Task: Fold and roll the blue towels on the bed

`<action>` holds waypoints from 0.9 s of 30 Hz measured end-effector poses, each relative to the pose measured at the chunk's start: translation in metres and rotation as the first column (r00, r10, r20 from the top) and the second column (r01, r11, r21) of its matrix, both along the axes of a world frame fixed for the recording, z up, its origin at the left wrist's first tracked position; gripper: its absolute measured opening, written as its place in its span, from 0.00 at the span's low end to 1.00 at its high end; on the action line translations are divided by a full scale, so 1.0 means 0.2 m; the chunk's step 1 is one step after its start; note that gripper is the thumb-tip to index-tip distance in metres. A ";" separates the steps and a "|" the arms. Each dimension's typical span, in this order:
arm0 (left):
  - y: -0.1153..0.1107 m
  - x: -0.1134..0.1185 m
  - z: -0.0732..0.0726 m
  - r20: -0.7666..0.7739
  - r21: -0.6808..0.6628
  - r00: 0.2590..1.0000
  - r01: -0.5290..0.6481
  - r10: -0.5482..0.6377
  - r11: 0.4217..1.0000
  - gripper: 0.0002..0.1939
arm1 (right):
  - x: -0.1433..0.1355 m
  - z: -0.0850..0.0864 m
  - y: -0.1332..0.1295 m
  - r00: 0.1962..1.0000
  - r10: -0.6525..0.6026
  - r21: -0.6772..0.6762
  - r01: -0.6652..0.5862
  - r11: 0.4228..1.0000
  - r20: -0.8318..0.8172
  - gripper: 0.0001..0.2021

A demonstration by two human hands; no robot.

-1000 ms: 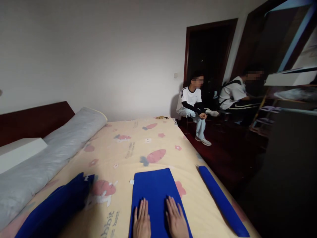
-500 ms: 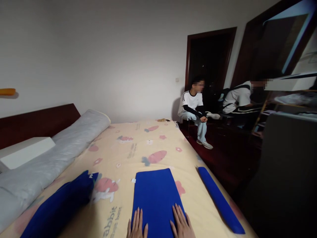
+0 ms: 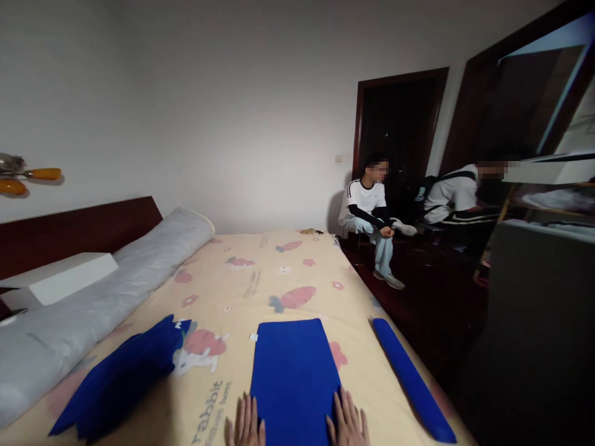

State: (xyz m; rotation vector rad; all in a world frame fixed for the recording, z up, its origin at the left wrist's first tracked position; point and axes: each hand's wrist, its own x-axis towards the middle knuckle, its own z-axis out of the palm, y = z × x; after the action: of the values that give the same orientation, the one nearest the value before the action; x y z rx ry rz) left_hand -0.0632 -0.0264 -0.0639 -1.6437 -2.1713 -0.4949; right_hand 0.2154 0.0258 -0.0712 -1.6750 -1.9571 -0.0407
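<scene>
- Two hands, both flat with fingers extended and gripping nothing: the left hand [image 3: 246,424] lies along the left edge of the folded blue cloth, the right hand [image 3: 348,421] along its right edge, each thumb over the fabric.
- One folded blue cloth [image 3: 297,371], a flat rectangle on the bed [image 3: 242,310] between the hands, with one white tag [image 3: 253,337] at its left edge.
- Two more blue pieces on the bed: one crumpled blue cloth [image 3: 125,384] to the left, one long narrow blue strip [image 3: 411,378] near the right edge.
- One grey bedding roll [image 3: 153,275] by the one dark headboard [image 3: 116,226]; one white box [image 3: 74,275] rests on the roll.
- Two seated people beyond the bed, both in white tops.
- Two orange lampshades [image 3: 45,174] on the left wall.
</scene>
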 end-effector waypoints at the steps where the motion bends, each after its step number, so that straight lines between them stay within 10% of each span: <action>1: 0.02 0.03 0.00 0.003 -0.004 0.999 0.054 -0.054 0.999 0.29 | -0.04 0.02 0.00 0.999 0.037 -0.024 -0.037 0.999 0.007 0.26; 8: 0.19 0.31 0.02 0.072 -0.173 0.893 0.451 -0.445 0.876 0.32 | -0.33 0.11 0.04 0.913 0.407 -0.148 -0.398 0.905 0.034 0.29; 18: -0.01 0.03 0.08 0.132 -0.326 0.990 0.080 -0.038 0.942 0.26 | 0.03 -0.02 -0.02 0.987 0.160 -0.161 -0.153 0.975 0.031 0.29; 27: 0.11 0.27 0.14 0.113 -0.226 0.962 0.268 -0.249 0.936 0.29 | -0.26 0.17 0.00 0.959 0.284 -0.189 -0.276 0.943 0.021 0.26</action>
State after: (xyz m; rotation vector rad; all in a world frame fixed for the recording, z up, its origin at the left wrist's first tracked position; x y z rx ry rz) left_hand -0.0091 -0.0052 -0.0356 -2.0925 -2.1525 -0.3888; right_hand 0.1642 0.0264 -0.0373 -1.4995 -2.2772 0.2158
